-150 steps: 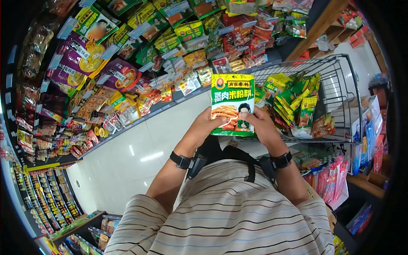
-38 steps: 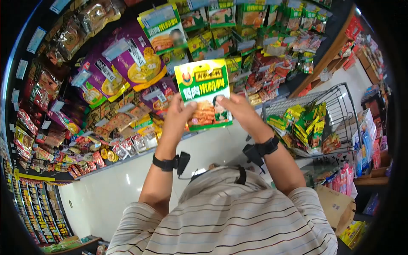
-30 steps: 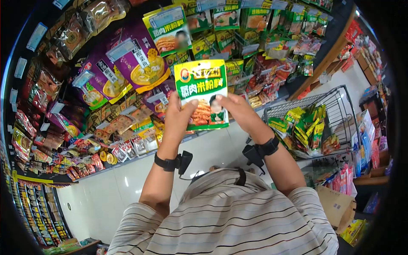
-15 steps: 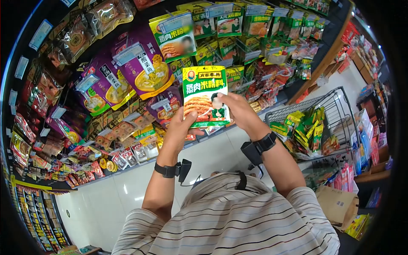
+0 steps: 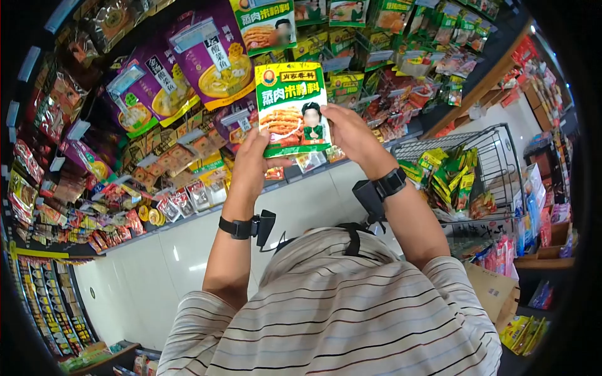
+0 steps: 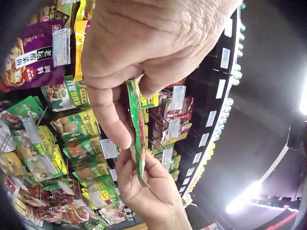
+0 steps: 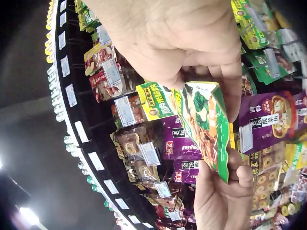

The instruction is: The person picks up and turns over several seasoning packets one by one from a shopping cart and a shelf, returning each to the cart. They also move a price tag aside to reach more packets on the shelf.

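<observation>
In the head view a flat yellow, green and white seasoning packet (image 5: 291, 116), with pictures of food and a person, faces up in front of the shelf. My left hand (image 5: 252, 164) pinches its lower left corner, thumb on the front and fingers behind. On the opposite side my right hand (image 5: 356, 136) pinches the right edge, thumb on the front. The left wrist view shows the packet (image 6: 137, 129) nearly edge-on between both hands. From the right wrist, the packet's lower front (image 7: 206, 120) is seen slanting between the right hand above and the left hand (image 7: 223, 196) below.
Hanging packets fill the shelf ahead, including purple pouches (image 5: 219, 66) and a matching seasoning packet (image 5: 263, 28). A wire shopping cart (image 5: 495, 147) with several green and yellow packets (image 5: 442, 172) stands at the right. A brown paper bag (image 5: 492, 291) lies nearer the body.
Both hands keep hold of the seasoning packet. It has moved from beside the cart, about five seconds ago, to before the shelf, and sits higher in view than half a second ago.
</observation>
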`<state>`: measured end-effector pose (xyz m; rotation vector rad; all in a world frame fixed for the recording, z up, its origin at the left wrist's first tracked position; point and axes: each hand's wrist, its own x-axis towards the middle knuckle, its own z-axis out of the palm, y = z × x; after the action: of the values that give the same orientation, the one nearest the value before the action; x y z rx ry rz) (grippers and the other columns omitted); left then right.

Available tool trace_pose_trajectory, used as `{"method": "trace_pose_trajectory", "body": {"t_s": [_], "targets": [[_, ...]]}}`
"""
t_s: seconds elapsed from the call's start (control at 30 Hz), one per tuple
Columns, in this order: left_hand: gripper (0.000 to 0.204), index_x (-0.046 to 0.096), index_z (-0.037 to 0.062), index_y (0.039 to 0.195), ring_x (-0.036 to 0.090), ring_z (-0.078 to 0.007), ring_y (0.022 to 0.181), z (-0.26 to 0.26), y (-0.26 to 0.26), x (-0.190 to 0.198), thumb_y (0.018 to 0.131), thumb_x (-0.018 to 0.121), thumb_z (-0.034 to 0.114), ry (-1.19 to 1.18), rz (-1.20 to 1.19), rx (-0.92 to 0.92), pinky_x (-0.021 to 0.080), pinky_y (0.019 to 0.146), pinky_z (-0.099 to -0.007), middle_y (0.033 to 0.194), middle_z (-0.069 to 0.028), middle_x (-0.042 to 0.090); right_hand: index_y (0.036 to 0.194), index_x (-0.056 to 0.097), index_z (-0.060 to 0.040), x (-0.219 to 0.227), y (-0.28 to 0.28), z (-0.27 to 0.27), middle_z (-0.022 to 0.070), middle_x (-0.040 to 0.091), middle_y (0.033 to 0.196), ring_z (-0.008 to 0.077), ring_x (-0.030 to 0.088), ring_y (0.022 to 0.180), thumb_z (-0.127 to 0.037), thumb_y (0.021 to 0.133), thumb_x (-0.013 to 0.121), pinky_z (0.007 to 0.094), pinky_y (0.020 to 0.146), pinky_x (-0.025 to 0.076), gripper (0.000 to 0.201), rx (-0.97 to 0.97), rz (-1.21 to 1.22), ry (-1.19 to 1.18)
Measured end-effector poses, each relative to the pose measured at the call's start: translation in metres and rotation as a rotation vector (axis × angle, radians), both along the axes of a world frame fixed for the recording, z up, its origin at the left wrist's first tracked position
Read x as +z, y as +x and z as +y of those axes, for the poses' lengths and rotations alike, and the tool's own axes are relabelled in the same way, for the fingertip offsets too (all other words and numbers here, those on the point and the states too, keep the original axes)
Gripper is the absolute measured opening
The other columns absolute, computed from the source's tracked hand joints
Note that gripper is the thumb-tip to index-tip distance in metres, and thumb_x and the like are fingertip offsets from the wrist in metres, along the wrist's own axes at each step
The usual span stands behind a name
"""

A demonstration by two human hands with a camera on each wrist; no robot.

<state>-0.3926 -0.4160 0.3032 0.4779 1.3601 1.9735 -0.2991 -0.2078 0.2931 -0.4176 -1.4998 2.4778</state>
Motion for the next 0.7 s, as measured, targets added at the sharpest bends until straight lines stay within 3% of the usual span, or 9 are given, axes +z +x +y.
{"method": "trace_pose_trajectory", "body": {"t_s": [0.27, 0.33, 0.4, 0.5, 0.7], "targets": [[0.041, 0.047, 0.0019, 0.135, 0.069, -0.0223, 0.102, -0.013, 0.002, 0.006, 0.102, 0.052, 0.027, -0.038, 0.066, -0.037, 0.063, 0.072, -0.034, 0.125, -0.0113, 0.062, 0.12, 0.059, -0.0005, 0.015, 0.001, -0.01, 0.0065, 0.068, 0.109, 0.0135, 0.069, 0.091, -0.021, 0.101, 0.054, 0.0286, 0.078, 0.058, 0.029, 0.05, 0.005, -0.008], [0.039, 0.049, 0.0021, 0.133, 0.069, -0.0208, 0.098, -0.011, 0.004, 0.004, 0.101, 0.055, 0.022, -0.077, 0.058, -0.01, 0.063, 0.069, -0.032, 0.119, -0.0104, 0.064, 0.119, 0.06, -0.0004, 0.017, 0.003, -0.017, 0.0045, 0.068, 0.101, 0.0106, 0.067, 0.083, -0.022, 0.1, 0.056, 0.026, 0.07, 0.056, 0.028, 0.032, 0.015, 0.008], [0.039, 0.049, 0.004, 0.133, 0.069, -0.019, 0.097, -0.008, 0.004, 0.001, 0.099, 0.058, 0.018, -0.094, 0.057, -0.001, 0.062, 0.068, -0.0297, 0.118, -0.0099, 0.065, 0.119, 0.062, -0.0018, 0.009, 0.005, -0.013, -0.0018, 0.064, 0.09, 0.0036, 0.054, 0.066, -0.024, 0.1, 0.058, 0.0214, 0.054, 0.041, 0.03, 0.021, -0.013, 0.1], [0.041, 0.049, 0.0044, 0.134, 0.069, -0.0174, 0.098, -0.005, 0.006, -0.002, 0.098, 0.06, 0.02, -0.113, 0.049, -0.009, 0.061, 0.067, -0.0288, 0.119, -0.0091, 0.066, 0.12, 0.063, -0.0031, 0.01, 0.011, -0.009, -0.0036, 0.063, 0.089, 0.0026, 0.048, 0.065, -0.027, 0.099, 0.059, 0.0207, 0.055, 0.037, 0.032, 0.003, -0.078, 0.162], [0.043, 0.05, 0.0043, 0.134, 0.069, -0.0161, 0.098, 0.01, 0.013, 0.008, 0.097, 0.063, 0.02, -0.077, 0.076, 0.009, 0.06, 0.068, -0.0279, 0.119, -0.0088, 0.066, 0.119, 0.061, -0.0028, 0.019, 0.016, -0.001, -0.0034, 0.064, 0.091, 0.0014, 0.051, 0.068, -0.025, 0.099, 0.058, 0.0197, 0.055, 0.038, 0.03, -0.015, -0.016, 0.119]]}}
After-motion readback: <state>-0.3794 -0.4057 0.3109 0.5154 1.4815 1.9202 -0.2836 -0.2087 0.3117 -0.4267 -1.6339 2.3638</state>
